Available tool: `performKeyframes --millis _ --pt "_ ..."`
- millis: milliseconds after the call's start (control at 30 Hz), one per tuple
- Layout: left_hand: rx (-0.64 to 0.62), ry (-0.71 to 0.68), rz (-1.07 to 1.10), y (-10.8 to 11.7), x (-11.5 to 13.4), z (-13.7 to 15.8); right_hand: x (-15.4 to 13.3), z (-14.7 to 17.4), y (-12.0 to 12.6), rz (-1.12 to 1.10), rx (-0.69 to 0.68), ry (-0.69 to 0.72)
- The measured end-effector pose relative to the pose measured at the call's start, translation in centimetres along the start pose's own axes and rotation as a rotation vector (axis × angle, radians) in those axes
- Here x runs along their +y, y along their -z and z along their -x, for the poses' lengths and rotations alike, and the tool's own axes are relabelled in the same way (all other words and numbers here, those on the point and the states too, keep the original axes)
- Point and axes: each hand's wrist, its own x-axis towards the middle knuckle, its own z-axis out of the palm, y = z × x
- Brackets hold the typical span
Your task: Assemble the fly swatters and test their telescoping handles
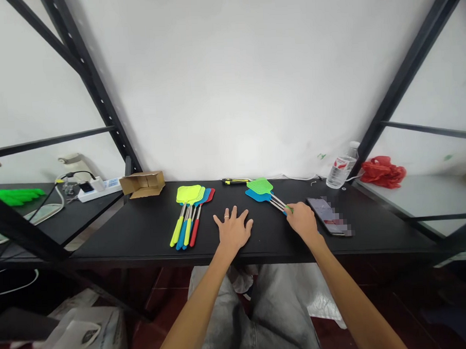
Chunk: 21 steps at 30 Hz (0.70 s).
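My left hand [234, 230] lies flat on the black table with its fingers spread and a ring on one of them; nothing is in it. At the right, my right hand [301, 220] is closed around the handle end of a small bunch of fly swatters. A green fly swatter [260, 185] lies on top, with a blue fly swatter [258, 196] beneath it; their heads point away to the left. The hand covers most of the grips. Left of my left hand, several yellow, blue and red fly swatters [189, 196] lie in an overlapping pile, handles toward me.
An open cardboard box [144, 185] stands back left, near a power strip [106, 189]. A yellow-black utility knife [235, 181] lies by the wall. Right of my right hand are a phone [328, 216], a water bottle [343, 167] and a red plastic bag [383, 173]. Black posts flank the table [143, 240].
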Motion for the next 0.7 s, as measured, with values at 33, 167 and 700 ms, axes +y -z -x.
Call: performKeyframes --millis 33,167,700 --pt "-0.001 0.000 -0.001 0.0 0.1 0.0 0.2 0.0 -0.2 0.006 -0.012 -0.005" --pt "-0.006 0.006 0.000 0.1 0.4 0.0 0.7 0.0 -0.7 0.011 -0.050 -0.023" --pt "-0.008 0.453 -0.318 8.4 -10.6 -2.0 -4.9 1.1 0.0 -0.211 0.243 0.198"
